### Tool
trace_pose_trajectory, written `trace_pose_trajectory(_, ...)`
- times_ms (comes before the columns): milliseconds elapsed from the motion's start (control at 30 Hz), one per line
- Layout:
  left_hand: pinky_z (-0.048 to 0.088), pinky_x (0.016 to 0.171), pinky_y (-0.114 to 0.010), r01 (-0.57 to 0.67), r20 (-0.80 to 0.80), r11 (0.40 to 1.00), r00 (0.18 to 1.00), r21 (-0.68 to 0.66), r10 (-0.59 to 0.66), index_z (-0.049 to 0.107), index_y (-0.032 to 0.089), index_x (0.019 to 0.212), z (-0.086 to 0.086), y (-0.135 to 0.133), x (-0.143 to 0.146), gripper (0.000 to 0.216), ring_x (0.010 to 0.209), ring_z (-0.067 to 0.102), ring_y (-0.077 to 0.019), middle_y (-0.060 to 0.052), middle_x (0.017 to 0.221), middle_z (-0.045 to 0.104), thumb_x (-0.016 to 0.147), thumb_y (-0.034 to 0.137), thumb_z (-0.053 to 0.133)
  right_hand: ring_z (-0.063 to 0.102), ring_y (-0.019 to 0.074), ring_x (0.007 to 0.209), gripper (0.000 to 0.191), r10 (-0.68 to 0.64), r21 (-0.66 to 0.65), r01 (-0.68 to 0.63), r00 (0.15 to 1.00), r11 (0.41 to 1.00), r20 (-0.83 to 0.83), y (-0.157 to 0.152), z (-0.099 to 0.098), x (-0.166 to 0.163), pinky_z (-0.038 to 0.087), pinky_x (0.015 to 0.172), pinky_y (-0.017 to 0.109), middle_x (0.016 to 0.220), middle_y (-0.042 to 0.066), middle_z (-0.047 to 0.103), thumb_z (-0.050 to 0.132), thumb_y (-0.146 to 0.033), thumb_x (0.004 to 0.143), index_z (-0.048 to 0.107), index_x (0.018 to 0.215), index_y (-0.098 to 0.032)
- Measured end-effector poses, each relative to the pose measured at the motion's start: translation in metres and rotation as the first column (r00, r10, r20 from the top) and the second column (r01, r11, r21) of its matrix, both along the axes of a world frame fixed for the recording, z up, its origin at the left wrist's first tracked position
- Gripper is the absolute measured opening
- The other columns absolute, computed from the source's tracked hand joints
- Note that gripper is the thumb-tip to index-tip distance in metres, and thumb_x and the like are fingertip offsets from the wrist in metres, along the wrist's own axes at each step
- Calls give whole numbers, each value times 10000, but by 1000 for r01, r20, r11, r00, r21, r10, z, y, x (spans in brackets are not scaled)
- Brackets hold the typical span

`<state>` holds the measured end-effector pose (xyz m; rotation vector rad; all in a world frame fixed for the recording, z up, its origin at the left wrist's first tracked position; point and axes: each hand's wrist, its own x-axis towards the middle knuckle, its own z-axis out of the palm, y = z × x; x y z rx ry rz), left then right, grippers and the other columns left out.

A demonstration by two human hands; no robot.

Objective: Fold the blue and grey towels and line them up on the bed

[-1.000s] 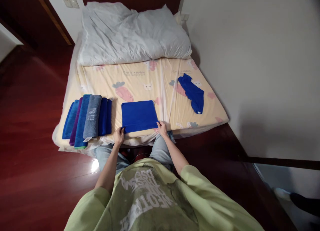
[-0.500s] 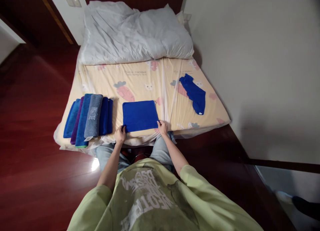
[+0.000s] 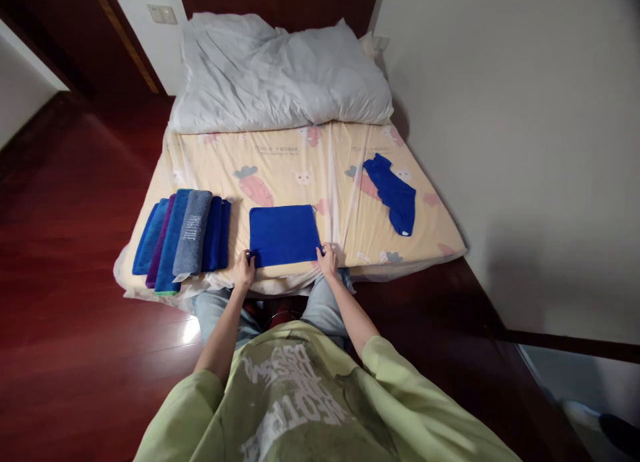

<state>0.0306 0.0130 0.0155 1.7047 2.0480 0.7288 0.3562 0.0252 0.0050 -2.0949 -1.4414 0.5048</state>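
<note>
A blue towel (image 3: 285,235) lies flat as a neat rectangle near the front edge of the bed, with a small tag at its far right corner. At its near left corner my left hand (image 3: 245,269) pinches the edge between thumb and fingers. My right hand (image 3: 327,259) grips the near right corner the same way. To the left, a row of folded towels (image 3: 167,242) in blue and purple leans together, a grey one (image 3: 193,232) with white lettering among them. A crumpled blue cloth (image 3: 393,195) lies on the right side of the bed.
The bed (image 3: 280,152) has a yellow sheet printed with carrots and rabbits. A bunched white quilt (image 3: 285,82) covers its far end. A pale wall (image 3: 500,149) runs along the right, and dark red wooden floor (image 3: 75,262) lies to the left.
The whole view has shifted slightly, moving the bed a little right and down in the picture. Both hands stay at the blue towel's near corners, and the towel keeps its shape.
</note>
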Motion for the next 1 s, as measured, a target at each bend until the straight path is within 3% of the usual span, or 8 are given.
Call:
trace_pose_trajectory(100, 536, 829, -376, 3, 11, 1000, 1000, -3, -3, 573, 175, 1240, -1, 0, -3, 308, 985, 667, -281, -124, 1056, 692, 966, 306, 523, 689, 230, 816, 307, 2, 47, -1, 1000, 999, -21, -1, -5, 2, 516, 772, 315, 930, 77, 744, 559, -391, 965, 624, 1193, -195)
trace_pose_trajectory(233, 487, 1004, -468, 111, -139, 983, 986, 143, -91, 638, 182, 1180, -2, -4, -6, 266, 1231, 577, -333, -176, 1285, 631, 958, 244, 507, 670, 251, 1019, 269, 116, 237, -133, 990, 962, 82, -6, -10, 7, 529, 906, 365, 1109, 140, 717, 509, -303, 985, 661, 1165, -174)
trace_pose_trajectory(367, 368, 1172, -500, 469, -230, 871, 873, 148, -431, 677, 200, 1192, -5, -8, -15, 376, 1417, 456, -290, -123, 1463, 563, 929, 114, 422, 581, 256, 1272, 375, 456, 269, -513, 855, 815, 249, -16, -11, 20, 436, 1115, 447, 1330, 129, 664, 423, -121, 968, 714, 1194, -190)
trace_pose_trajectory(433, 359, 1198, -468, 539, -216, 833, 834, 124, -508, 658, 190, 1269, -8, -10, -18, 428, 1430, 457, -257, -112, 1470, 567, 932, 120, 404, 546, 237, 1342, 459, 569, 243, -622, 781, 744, 257, -22, -11, 27, 417, 1153, 451, 1387, 102, 644, 401, -78, 948, 685, 1289, -197)
trace_pose_trajectory(500, 338, 1223, -451, 546, -209, 830, 830, 118, -516, 601, 170, 1376, -10, -13, -20, 458, 1456, 430, -250, -111, 1503, 537, 956, 193, 420, 505, 222, 1397, 513, 605, 237, -653, 756, 719, 249, -26, -12, 32, 408, 1176, 444, 1452, 86, 601, 418, -81, 931, 625, 1387, -195)
trace_pose_trajectory(667, 294, 1256, -453, 529, -222, 844, 837, 91, -501, 457, 121, 1518, -11, -14, -17, 619, 1508, 347, -268, -117, 1590, 421, 922, 283, 498, 449, 229, 1452, 613, 566, 235, -608, 793, 758, 225, -26, -12, 28, 383, 1209, 464, 1530, 76, 523, 470, -84, 882, 538, 1482, -188)
trace_pose_trajectory(800, 324, 1239, -452, 482, -225, 874, 860, 62, -458, 512, 115, 1478, -8, -5, -12, 628, 1469, 416, -267, -121, 1554, 469, 851, 139, 470, 479, 226, 1429, 627, 525, 222, -558, 829, 800, 194, -16, -12, 20, 395, 1206, 461, 1506, 77, 548, 413, -29, 879, 555, 1472, -179)
trace_pose_trajectory(1000, 358, 1216, -458, 502, -200, 862, 854, 73, -480, 598, 145, 1399, 0, -2, -18, 632, 1424, 479, -254, -120, 1498, 538, 803, 33, 418, 549, 227, 1347, 614, 511, 229, -532, 847, 815, 148, -15, -6, 25, 448, 1160, 443, 1426, 86, 623, 412, 10, 860, 641, 1390, -199)
